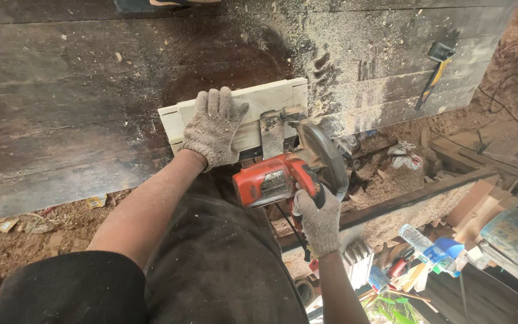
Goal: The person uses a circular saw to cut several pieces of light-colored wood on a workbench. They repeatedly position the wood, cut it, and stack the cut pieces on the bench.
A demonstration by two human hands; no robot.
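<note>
Fingers (pixel 218 103) of the left hand (pixel 212 129), gloved in grey knit, are spread wide and pressed flat on a pale wooden board (pixel 271 96). That board is laid across the near edge of a dark plank desk (pixel 79 78) dusted with sawdust (pixel 343 42). Just to the right, the handle of a red circular saw (pixel 283 174) is gripped by the gloved right hand (pixel 319 219), its fingers closed around it. The saw's base plate is set on the board, with the blade guard hanging over the desk's edge. A hammer (pixel 434 72) with a yellow handle is seen well apart, at the far right of the desk. Wood scraps and a plastic bottle (pixel 418 240) are scattered on the ground below.
</note>
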